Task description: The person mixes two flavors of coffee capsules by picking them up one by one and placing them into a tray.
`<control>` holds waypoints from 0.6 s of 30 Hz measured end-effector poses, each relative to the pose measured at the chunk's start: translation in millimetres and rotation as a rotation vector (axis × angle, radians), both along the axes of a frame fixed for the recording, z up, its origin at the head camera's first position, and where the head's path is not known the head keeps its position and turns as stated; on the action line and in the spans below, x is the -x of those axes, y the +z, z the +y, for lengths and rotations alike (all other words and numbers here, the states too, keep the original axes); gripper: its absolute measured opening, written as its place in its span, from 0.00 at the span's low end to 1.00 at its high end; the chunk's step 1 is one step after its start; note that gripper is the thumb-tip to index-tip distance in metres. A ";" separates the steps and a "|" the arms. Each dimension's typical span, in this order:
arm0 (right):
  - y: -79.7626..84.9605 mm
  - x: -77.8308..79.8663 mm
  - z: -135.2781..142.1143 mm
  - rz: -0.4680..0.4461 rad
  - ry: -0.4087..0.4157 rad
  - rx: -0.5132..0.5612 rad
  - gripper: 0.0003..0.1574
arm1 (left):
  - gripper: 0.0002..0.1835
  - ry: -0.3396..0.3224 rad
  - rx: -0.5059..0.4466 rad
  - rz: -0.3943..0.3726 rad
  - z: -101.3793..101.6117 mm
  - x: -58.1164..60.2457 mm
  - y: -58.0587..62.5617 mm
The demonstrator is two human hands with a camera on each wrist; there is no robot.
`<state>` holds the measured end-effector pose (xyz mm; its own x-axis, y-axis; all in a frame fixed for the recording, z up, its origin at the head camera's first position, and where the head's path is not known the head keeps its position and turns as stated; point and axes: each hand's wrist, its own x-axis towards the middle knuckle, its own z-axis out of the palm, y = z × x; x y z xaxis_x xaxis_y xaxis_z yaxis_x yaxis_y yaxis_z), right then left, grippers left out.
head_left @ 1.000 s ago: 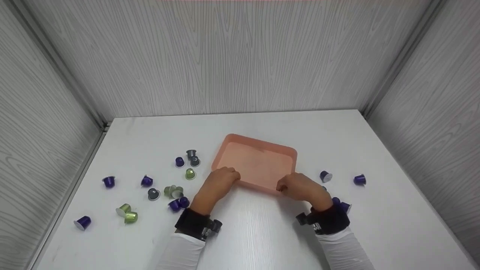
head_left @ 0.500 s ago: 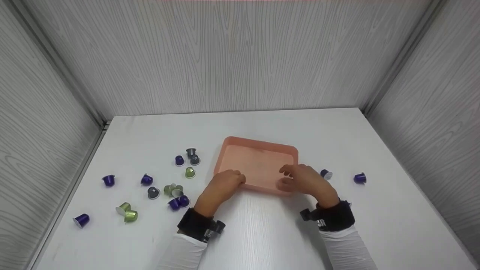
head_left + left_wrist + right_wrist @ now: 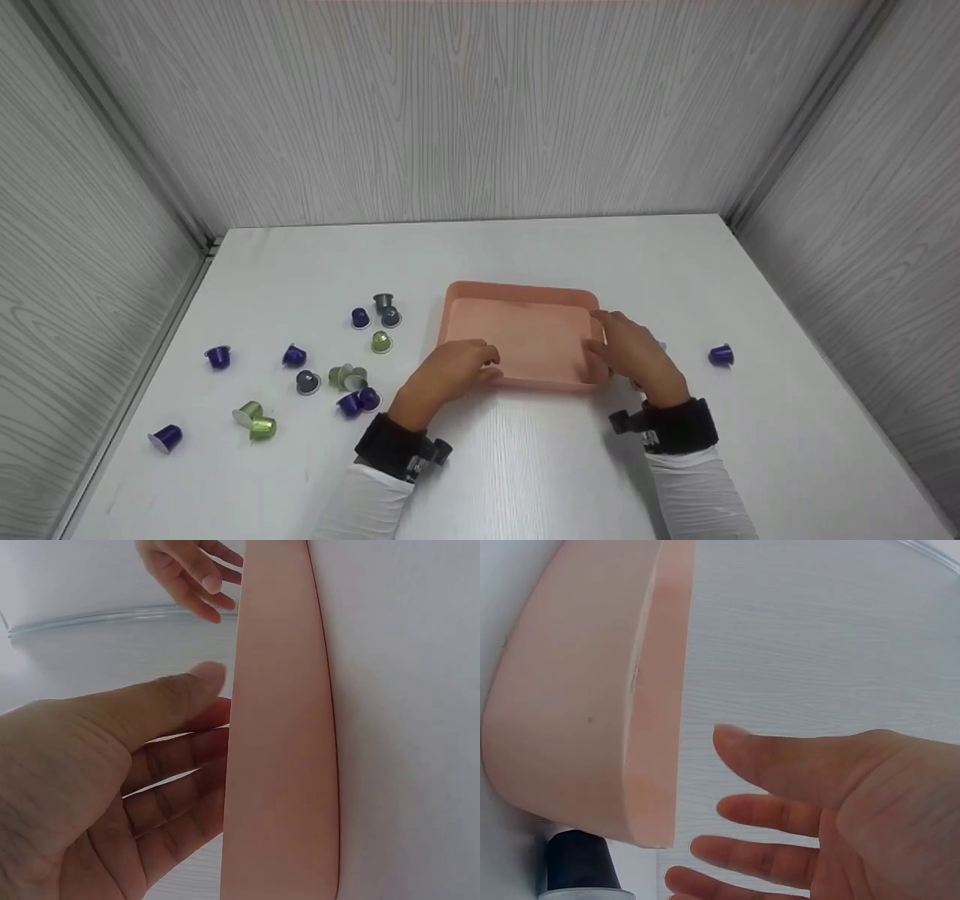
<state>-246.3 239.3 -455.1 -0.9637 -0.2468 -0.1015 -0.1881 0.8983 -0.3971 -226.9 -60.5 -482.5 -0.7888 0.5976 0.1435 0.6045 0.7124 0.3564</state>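
A shallow pink tray [image 3: 517, 337] lies flat on the white table. My left hand [image 3: 454, 367] is at its near left edge; in the left wrist view the fingers [image 3: 180, 765] reach behind the tray wall [image 3: 281, 727] while the thumb stands apart from it. Over the tray's right edge hovers my right hand [image 3: 634, 352]. Seen from the right wrist, its relaxed fingers [image 3: 765, 859] are spread, with a gap to the rim, and hold nothing. A dark coffee capsule [image 3: 581, 862] stands right beside the tray's corner there, mostly hidden by the right hand in the head view.
Several purple, green and grey coffee capsules lie scattered left of the tray, among them a green capsule [image 3: 381, 342], a grey capsule [image 3: 307, 382] and a purple capsule [image 3: 166, 438]. Another purple capsule [image 3: 721, 355] lies at the right. Wood-grain panels [image 3: 480, 112] enclose the table.
The tray has turned to sit straighter and shifted slightly right and nearer. My right hand let go of its near edge and moved to the right side; my left thumb has come off the rim.
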 end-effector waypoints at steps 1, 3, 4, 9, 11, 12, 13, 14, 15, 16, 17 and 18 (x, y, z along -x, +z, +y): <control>-0.4 0.2 0.4 -0.022 -0.015 -0.003 0.38 | 0.13 0.021 -0.010 0.003 -1.9 0.8 0.1; -1.3 0.4 1.2 -0.058 -0.037 -0.012 0.40 | 0.15 0.077 -0.026 0.030 -6.7 2.6 0.8; -1.8 0.3 1.3 -0.078 -0.047 -0.018 0.40 | 0.16 0.110 -0.034 0.047 -9.6 3.3 1.0; -2.9 0.2 2.7 -0.145 -0.071 -0.045 0.42 | 0.18 0.275 -0.064 0.127 -23.8 6.4 2.5; -2.0 0.9 3.1 -0.138 -0.063 -0.055 0.39 | 0.18 0.339 -0.073 0.149 -28.4 8.1 3.2; -1.5 1.4 3.3 -0.126 -0.058 -0.060 0.38 | 0.19 0.370 -0.076 0.159 -30.4 9.3 3.2; -1.1 2.0 3.4 -0.116 -0.056 -0.063 0.36 | 0.19 0.401 -0.072 0.167 -32.1 10.6 3.2; -0.8 2.6 3.6 -0.114 -0.055 -0.062 0.34 | 0.20 0.431 -0.065 0.167 -33.8 11.9 3.0; -0.5 2.9 3.7 -0.113 -0.054 -0.065 0.32 | 0.21 0.460 -0.058 0.163 -35.3 12.7 2.6; -0.3 3.2 3.7 -0.114 -0.054 -0.068 0.31 | 0.21 0.487 -0.048 0.157 -36.8 13.5 2.3; -0.4 3.5 3.9 -0.122 -0.062 -0.065 0.30 | 0.22 0.512 -0.036 0.151 -38.1 14.3 1.5; -0.6 3.7 4.0 -0.130 -0.064 -0.057 0.29 | 0.23 0.536 -0.027 0.142 -39.4 14.8 0.7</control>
<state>-250.0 243.3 -455.7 -0.9552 -0.1752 -0.2385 -0.0798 0.9286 -0.3624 -241.7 -100.0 -481.8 -0.9533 0.1123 0.2804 0.2033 0.9251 0.3207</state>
